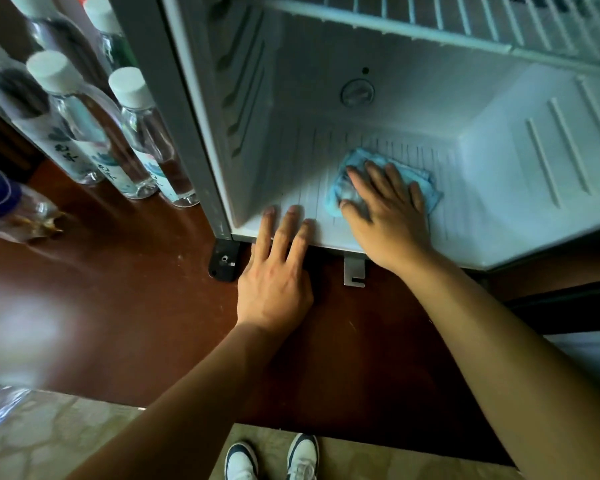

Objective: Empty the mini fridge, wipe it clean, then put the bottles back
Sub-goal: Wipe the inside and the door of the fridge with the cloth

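I'm seeing right hand (383, 216) pressing flat, fingers spread, on blue cloth (426, 183) mid fridge floor (291, 174). Left hand (278, 271) lying wide, fingertips resting on floor's front edge, holding nothing. Bottles (84, 133) standing outside, beside fridge's left wall, on brown shelf (136, 271).

Right hand (383, 216) flat, fingers spread, pressing on cloth (426, 181). Left hand (278, 275) left of the cloth, fingers straight, fingertips resting down. Both forearms extended forward.

fridge floor (291, 174) left open | bottles (84, 133) crowd outside left
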`<action>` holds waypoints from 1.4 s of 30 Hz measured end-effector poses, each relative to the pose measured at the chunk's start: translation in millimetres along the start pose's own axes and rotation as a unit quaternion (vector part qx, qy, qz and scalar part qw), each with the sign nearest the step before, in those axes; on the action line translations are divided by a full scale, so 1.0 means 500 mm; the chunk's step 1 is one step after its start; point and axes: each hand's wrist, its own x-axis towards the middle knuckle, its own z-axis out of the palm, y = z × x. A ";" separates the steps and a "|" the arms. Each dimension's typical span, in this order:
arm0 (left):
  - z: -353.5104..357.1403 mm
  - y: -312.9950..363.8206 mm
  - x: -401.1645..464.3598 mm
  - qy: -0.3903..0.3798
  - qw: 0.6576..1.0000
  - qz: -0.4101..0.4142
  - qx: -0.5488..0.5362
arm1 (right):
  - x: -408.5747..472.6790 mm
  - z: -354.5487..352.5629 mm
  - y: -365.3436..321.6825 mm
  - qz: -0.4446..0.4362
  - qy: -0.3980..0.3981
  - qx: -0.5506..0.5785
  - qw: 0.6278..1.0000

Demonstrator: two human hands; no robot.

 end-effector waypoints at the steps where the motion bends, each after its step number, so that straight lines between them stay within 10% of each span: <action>1: 0.000 0.001 0.001 0.002 1.000 0.000 0.003 | -0.004 -0.002 -0.004 0.004 0.004 0.005 1.000; 42: -0.003 0.008 0.000 0.004 1.000 -0.003 0.017 | -0.050 0.015 -0.030 0.041 0.007 0.001 0.999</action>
